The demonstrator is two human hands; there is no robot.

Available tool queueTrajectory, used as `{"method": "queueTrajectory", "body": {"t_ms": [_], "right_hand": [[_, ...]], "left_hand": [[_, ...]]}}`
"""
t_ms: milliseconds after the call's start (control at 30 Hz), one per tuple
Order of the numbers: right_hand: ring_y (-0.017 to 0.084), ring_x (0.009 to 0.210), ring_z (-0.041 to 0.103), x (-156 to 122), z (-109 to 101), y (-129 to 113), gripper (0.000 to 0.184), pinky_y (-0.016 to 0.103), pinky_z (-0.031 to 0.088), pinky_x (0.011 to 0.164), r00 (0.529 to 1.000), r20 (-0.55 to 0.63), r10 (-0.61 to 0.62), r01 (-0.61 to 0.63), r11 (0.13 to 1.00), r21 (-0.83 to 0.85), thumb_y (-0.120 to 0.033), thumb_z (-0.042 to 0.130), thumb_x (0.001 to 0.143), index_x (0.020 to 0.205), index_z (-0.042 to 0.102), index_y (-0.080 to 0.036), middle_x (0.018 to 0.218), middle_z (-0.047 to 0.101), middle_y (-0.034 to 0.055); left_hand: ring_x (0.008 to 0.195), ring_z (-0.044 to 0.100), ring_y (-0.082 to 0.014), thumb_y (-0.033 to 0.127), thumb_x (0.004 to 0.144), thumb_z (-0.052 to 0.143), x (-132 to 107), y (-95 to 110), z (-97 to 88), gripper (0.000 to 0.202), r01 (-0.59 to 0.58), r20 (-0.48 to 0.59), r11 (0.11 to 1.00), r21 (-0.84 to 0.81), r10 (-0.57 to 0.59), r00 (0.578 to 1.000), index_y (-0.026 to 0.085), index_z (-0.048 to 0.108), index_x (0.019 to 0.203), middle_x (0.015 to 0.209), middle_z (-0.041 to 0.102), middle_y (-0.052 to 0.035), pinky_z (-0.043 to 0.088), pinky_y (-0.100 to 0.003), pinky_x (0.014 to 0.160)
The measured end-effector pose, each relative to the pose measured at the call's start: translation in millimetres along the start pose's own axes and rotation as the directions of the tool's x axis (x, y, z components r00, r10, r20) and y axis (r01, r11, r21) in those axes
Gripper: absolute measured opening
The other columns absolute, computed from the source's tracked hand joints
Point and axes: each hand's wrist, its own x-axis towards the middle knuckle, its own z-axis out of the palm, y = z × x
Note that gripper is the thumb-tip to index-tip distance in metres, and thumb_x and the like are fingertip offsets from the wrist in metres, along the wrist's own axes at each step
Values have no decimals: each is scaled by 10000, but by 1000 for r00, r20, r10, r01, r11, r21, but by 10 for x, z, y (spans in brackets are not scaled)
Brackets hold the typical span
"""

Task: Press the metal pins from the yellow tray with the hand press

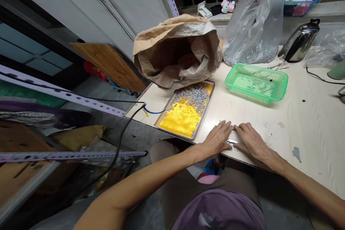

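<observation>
At the table's front edge my left hand (217, 138) and my right hand (249, 138) meet almost fingertip to fingertip. Both are closed, fingers together, on a small shiny metal piece (231, 141) that shows between the thumbs. Its ends are covered by my fingers, and its exact kind is too small to tell. Left of my left hand lies a shallow tray (194, 137) lined with bright yellow cloth (180, 118). Many small silver metal pins (195, 97) are heaped over the tray's far half.
A large open paper sack (161, 75) leans behind the tray. Beyond my right hand stands a green plastic basket (283, 84) holding similar metal pieces. Farther back are a clear plastic bag (250, 32) and a steel kettle (302, 41). A black cable (121, 140) crosses the left edge.
</observation>
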Motion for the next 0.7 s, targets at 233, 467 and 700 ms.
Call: {"method": "queueTrajectory", "body": {"t_ms": [233, 467, 700], "right_hand": [[286, 912, 500, -141, -89, 54, 605, 394, 457, 744, 997, 28, 73, -71, 996, -62, -369, 747, 668, 1169, 502, -135, 1010, 569, 128], [214, 813, 513, -68, -143, 25, 201, 309, 433, 668, 991, 80, 106, -106, 994, 8, -251, 690, 753, 914, 593, -179, 859, 568, 63], [176, 772, 529, -21, -101, 41, 173, 274, 421, 650, 980, 136, 145, -145, 989, -6, -208, 504, 891, 745, 597, -195, 749, 560, 35]], "left_hand": [[1033, 501, -278, 426, 741, 709, 276, 12, -51, 682, -109, 181, 979, 173, 77, 981, 115, 402, 1264, 1160, 546, -134, 440, -386, 859], [987, 496, -242, 431, 799, 650, 403, 96, -93, 358, -88, 251, 976, 198, 36, 967, 154, 572, 1011, 1020, 571, -74, 448, -328, 732], [957, 517, -232, 378, 870, 565, 496, 63, -72, 219, -42, 267, 975, 217, -18, 964, 166, 616, 897, 931, 596, -66, 452, -309, 687]]}}
